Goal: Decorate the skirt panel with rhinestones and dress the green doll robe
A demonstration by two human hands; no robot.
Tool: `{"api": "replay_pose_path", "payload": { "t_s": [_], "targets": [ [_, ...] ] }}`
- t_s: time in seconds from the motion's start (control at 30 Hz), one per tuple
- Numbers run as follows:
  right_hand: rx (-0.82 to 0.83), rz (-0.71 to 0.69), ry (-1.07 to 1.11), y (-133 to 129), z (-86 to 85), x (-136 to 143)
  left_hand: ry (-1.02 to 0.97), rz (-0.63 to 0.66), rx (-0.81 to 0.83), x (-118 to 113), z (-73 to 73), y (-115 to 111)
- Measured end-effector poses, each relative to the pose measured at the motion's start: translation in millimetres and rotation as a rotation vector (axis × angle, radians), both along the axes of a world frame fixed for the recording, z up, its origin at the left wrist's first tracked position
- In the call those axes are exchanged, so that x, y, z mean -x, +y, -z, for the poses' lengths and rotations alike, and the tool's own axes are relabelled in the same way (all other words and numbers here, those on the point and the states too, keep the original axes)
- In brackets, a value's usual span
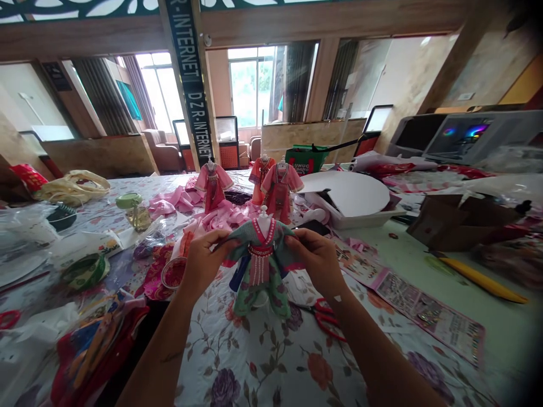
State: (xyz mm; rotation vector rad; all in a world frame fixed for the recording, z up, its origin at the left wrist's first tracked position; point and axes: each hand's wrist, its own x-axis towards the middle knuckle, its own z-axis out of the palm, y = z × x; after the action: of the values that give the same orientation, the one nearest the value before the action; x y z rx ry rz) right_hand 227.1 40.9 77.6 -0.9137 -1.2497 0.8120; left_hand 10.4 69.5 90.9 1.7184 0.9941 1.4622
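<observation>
A small green dress [261, 265] with a red, beaded collar and a pink sash hangs on a little white stand at the centre. My left hand [207, 260] pinches the end of its left sleeve, and my right hand [318, 257] pinches the right one, so both sleeves are spread outward. Behind it stand a pink dress [213, 186], an orange dress [258, 175] and another pink dress [282, 189]. Pink ribbon [229, 216] lies heaped between them.
Red-handled scissors [328, 319] lie beside my right forearm. To the left are a green tape roll [87, 272], a jar [138, 215] and cloth scraps. A white round board [348, 194], a brown box [449, 220] and a yellow knife [483, 277] sit at the right.
</observation>
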Motion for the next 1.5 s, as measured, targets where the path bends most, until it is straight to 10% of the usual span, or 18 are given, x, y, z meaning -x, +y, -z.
{"api": "replay_pose_path", "payload": {
  "t_s": [0.17,0.43,0.77,0.9,1.13,1.5],
  "targets": [
    [-0.018,0.089,0.012,4,0.1,-4,-0.038,-0.031,0.028,7,-3.5,1],
    [0.076,-0.123,-0.074,-3,-0.2,-18,0.11,0.264,0.207,21,4.2,9],
    [-0.292,0.027,-0.408,-4,-76.0,0,0.153,0.194,0.161,53,-11.9,5],
    [-0.453,0.541,-0.397,-43,-37.4,1,0.243,0.253,0.134,59,-10.2,-1],
    [0.172,0.065,-0.783,-59,73.0,-22,0.174,0.26,-0.084,7,-45.0,6],
    [0.227,-0.129,-0.844,-16,88.2,23,0.323,0.25,-0.077,-24,-65.5,11]
  ]
}}
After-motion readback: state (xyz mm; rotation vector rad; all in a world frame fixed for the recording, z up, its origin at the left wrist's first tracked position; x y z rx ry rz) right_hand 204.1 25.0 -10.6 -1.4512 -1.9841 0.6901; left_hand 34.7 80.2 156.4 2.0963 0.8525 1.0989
